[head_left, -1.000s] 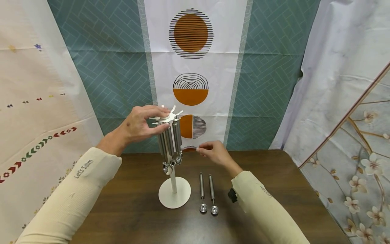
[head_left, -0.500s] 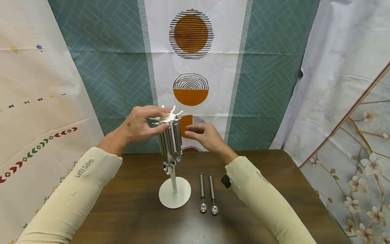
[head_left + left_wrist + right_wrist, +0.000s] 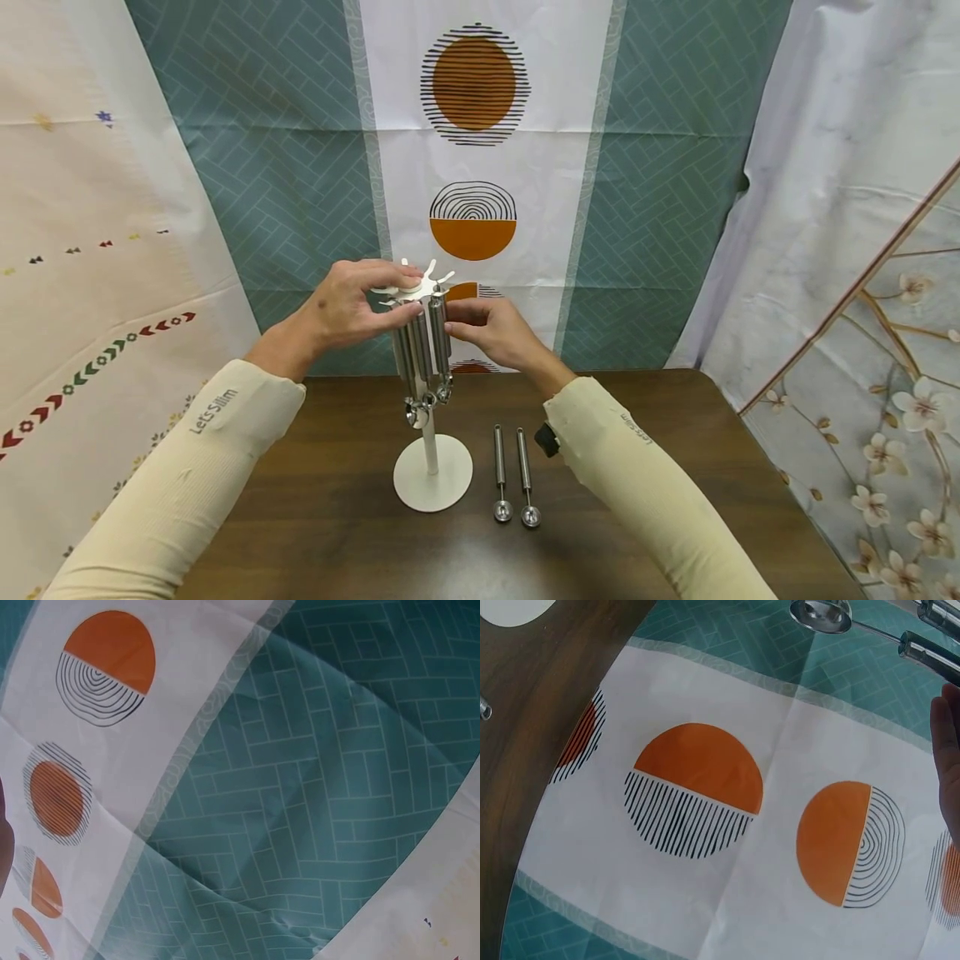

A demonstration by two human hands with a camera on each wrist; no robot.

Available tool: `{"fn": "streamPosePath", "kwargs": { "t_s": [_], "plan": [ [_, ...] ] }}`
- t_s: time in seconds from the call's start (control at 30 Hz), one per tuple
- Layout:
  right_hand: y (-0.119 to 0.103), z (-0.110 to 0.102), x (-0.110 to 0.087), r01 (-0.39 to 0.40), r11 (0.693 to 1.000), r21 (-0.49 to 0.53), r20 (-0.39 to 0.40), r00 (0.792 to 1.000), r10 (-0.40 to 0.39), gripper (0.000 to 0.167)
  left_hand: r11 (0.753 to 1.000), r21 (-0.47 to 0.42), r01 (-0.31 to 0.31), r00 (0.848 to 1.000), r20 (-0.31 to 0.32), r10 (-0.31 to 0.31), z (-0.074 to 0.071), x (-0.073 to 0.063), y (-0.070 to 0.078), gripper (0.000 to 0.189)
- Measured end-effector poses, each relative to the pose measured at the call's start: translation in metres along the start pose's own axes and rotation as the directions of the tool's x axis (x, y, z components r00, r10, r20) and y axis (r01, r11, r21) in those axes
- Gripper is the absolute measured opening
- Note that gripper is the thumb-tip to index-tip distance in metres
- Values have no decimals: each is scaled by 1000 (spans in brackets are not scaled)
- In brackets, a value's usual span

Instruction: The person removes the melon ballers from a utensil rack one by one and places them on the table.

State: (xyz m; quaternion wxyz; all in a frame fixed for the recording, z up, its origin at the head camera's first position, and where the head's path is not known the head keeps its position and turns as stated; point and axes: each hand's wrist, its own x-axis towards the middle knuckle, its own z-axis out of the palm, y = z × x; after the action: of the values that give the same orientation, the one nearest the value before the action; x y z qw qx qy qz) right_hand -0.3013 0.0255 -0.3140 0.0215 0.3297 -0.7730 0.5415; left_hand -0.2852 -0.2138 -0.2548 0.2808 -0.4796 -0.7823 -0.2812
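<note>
A white stand (image 3: 431, 454) with a round base and a hooked top (image 3: 431, 286) stands on the table. Several metal spoons (image 3: 422, 346) with thick handles and small round bowls hang from its hooks. My left hand (image 3: 352, 300) grips the stand's top, fingers over it and thumb at the near side. My right hand (image 3: 491, 329) pinches the rightmost hanging spoon (image 3: 440, 333) high on its handle, fingers partly hidden behind it. In the right wrist view a spoon's bowl (image 3: 821, 613) shows, with my fingers (image 3: 946, 750) by the handle. The left wrist view shows mostly cloth.
Two more metal spoons (image 3: 501, 475) lie side by side on the brown wooden table (image 3: 330, 500), right of the stand's base. A patterned cloth (image 3: 645, 208) hangs behind the table, with further cloths at both sides.
My right hand has moved up and left from above the table to the rightmost hanging spoon. My left hand has stayed on the stand's top.
</note>
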Motion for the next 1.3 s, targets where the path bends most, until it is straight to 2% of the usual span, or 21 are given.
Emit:
{"fn": "streamPosePath", "kwargs": {
  "t_s": [0.3, 0.57, 0.77, 0.97, 1.3],
  "plan": [
    [-1, 6, 1, 33, 999, 5, -44, 998, -33, 28, 999, 23, 39, 999, 13, -40, -1, 0, 1, 33],
    [-2, 4, 0, 0, 999, 34, -74, 997, 2, 29, 999, 28, 37, 999, 12, -37, -1, 0, 1, 34],
    [-2, -2, -2, -1, 1000, -14, -107, 994, 0, 30, 999, 24, 41, 999, 17, -41, -1, 0, 1, 34],
    [2, -7, -6, -2, 1000, 0, -114, 994, 2, 30, 998, 30, 53, 998, 18, -54, 0, 1, 2, 34],
    [17, -14, -20, -32, 999, -5, -116, 993, 32, 30, 997, 64, 33, 999, 14, -34, -1, 3, 1, 29]
  ]
}}
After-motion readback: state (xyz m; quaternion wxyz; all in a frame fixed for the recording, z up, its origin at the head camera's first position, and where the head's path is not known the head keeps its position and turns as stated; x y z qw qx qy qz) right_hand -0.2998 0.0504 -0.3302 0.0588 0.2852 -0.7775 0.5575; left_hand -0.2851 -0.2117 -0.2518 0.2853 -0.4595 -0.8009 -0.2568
